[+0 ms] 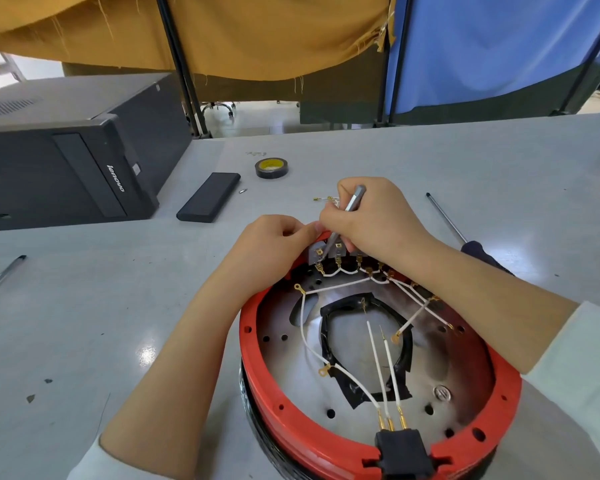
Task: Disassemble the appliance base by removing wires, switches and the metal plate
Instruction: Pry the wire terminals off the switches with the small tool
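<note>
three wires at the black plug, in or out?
In. The three white wires end in brass terminals seated in the black plug at the base's near rim.

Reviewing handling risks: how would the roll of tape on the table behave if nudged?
The tape roll lies flat on the table, so it would probably slide, not roll. It looks small and likely light. Set on edge, it could roll away.
</note>
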Motion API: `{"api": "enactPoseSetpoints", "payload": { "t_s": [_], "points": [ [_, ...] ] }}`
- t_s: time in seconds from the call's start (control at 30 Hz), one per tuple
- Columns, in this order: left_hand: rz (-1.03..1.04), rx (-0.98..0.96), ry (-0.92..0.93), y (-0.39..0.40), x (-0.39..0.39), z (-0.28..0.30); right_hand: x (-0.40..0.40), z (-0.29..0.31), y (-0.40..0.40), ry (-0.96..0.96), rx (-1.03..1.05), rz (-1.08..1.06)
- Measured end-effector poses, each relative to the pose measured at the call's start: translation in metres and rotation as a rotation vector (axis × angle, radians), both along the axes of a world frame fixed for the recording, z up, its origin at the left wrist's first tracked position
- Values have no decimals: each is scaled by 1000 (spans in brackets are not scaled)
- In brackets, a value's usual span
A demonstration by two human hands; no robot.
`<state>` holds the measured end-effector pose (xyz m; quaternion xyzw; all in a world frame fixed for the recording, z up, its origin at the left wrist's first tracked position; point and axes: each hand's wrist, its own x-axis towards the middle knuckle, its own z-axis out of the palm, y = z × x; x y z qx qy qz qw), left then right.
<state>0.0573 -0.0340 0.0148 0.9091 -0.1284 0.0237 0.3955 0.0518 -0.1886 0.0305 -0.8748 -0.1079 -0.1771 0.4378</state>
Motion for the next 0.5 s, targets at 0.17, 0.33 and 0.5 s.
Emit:
{"api": "enactPoseSetpoints", "payload": {
  "t_s": [0.17, 0.33, 0.5],
  "points": [
    [6, -9, 22, 0, 0, 1, 4, 2, 0, 59, -14, 7],
    [6, 8, 29, 0, -1, 1, 8, 6, 1, 147, -36, 11],
    [1, 18, 42, 0, -2, 2, 5, 12, -4, 192, 26, 33]
  ]
}}
